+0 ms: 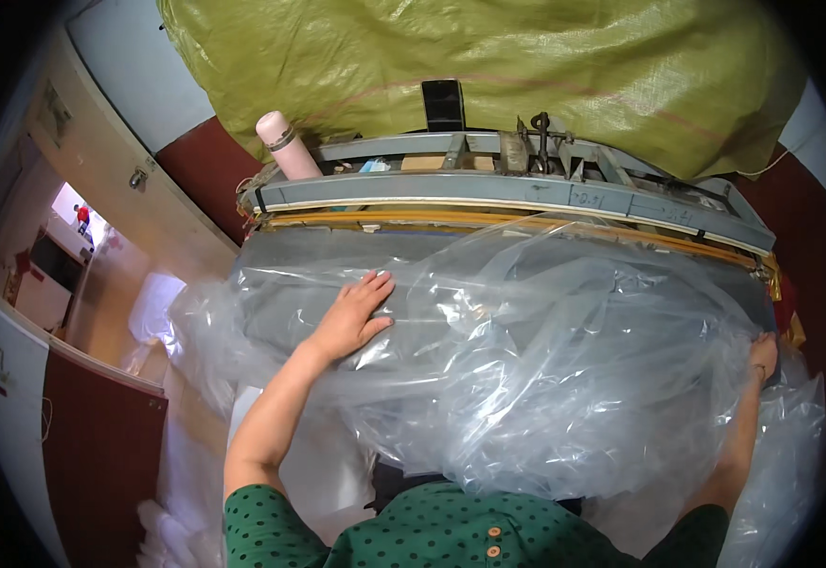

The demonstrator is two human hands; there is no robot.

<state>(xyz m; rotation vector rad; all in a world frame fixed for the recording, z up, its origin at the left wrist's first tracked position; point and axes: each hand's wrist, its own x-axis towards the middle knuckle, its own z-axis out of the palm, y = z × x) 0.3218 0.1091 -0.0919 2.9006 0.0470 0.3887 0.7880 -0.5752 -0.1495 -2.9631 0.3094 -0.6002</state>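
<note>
A big crumpled sheet of clear plastic film [526, 379] covers most of the grey work surface [337, 248] and spills over its near edge toward my body. My left hand [352, 314] lies flat on the film left of the middle, fingers stretched out and thumb apart. Far to the right, my right hand [763, 354] is closed at the film's right side, with a bunched edge of it at the fingers. More film hangs down past both ends of the surface.
Behind the surface runs a long grey metal frame [488, 189] with a yellow-orange strip along it and a metal clamp [541, 142]. A pink bottle [288, 147] and a black phone [443, 104] stand there. Yellow-green woven sheeting [526, 57] hangs behind; a door [119, 161] stands at left.
</note>
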